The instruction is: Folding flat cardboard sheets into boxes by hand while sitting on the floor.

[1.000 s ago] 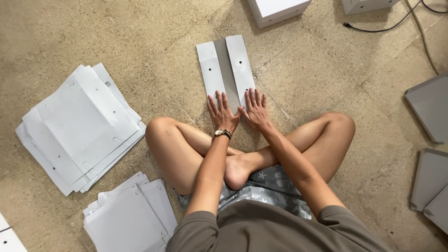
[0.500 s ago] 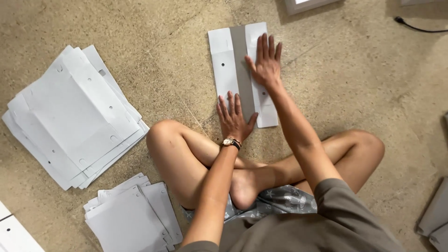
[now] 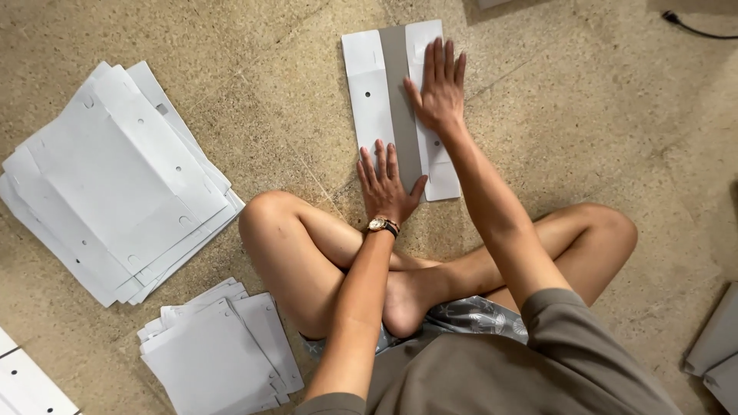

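Observation:
A flat white cardboard piece (image 3: 369, 92) with a grey strip down its middle lies on the speckled floor in front of my crossed legs. My right hand (image 3: 438, 88) is pressed flat on its far right flap, fingers spread. My left hand (image 3: 387, 184), with a watch on the wrist, lies flat on the near end of the piece, palm down. Neither hand holds anything.
A big stack of white cardboard sheets (image 3: 115, 177) lies to the left. A smaller stack (image 3: 215, 353) sits near my left knee. More white sheet (image 3: 27, 384) shows at the bottom left, grey panels (image 3: 719, 346) at the right edge, a black cable (image 3: 692, 27) top right.
My right hand has slid away from me along the right flap of the cardboard piece. My left hand has stayed near its close end. The view has tilted forward.

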